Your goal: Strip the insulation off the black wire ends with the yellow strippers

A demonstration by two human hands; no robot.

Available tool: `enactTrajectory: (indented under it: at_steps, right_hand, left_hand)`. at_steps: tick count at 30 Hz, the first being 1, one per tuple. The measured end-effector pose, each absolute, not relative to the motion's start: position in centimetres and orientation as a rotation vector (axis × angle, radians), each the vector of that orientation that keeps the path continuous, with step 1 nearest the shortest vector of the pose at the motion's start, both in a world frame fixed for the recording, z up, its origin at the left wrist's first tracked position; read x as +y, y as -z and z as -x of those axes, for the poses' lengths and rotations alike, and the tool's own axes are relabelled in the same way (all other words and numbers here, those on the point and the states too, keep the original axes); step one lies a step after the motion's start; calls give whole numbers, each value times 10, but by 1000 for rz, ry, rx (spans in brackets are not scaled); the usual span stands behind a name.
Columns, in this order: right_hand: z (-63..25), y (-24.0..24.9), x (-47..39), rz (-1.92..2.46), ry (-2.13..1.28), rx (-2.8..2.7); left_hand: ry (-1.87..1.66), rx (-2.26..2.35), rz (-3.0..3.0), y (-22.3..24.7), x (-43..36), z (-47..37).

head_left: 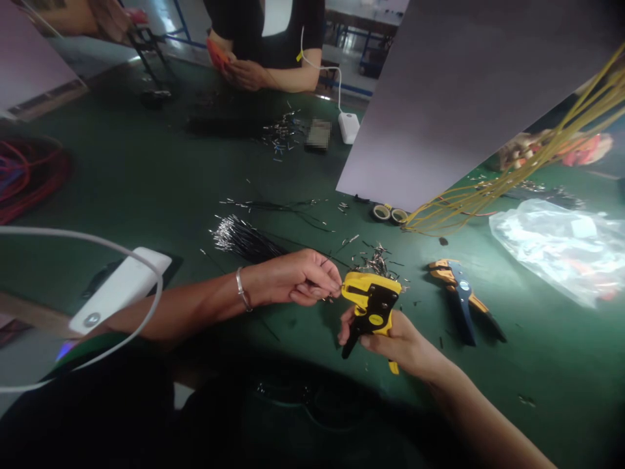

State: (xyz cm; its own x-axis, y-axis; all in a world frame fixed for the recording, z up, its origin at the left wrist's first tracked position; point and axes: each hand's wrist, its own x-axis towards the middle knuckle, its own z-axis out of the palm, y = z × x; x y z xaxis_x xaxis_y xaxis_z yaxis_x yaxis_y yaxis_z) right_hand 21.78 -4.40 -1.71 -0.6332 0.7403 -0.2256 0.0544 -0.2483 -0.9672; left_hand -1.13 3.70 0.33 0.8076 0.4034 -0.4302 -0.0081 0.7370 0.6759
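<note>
Pliers [378,296], oval label [375,320] illegible, right grip [403,335] wrapped round handles [352,337], left grip [303,277] pinched at nose [349,285], contents unclear

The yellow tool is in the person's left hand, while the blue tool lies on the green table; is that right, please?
Not quite: the head view shows the yellow tool in the person's right hand. The blue tool does lie on the green table.

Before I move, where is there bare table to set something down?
On the left, the green tabletop looks open between the red cables and black wire bundle. On the right, below the plastic bag, bar a few scraps. Crowded: around the yellow tool in the right hand, with clippings just beyond.
</note>
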Motion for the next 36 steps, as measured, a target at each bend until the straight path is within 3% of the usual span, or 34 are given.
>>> enactTrajectory:
  at_steps: [20, 36]
  right_hand:
    - [-199, 22, -53, 1400, -1677, -1561]
    - [-198, 33, -63, 1500, -1229, -1702]
  left_hand:
    - [-203, 630, -814, -12, 40, 12]
    - [-215, 666, -1000, -27, 40, 18]
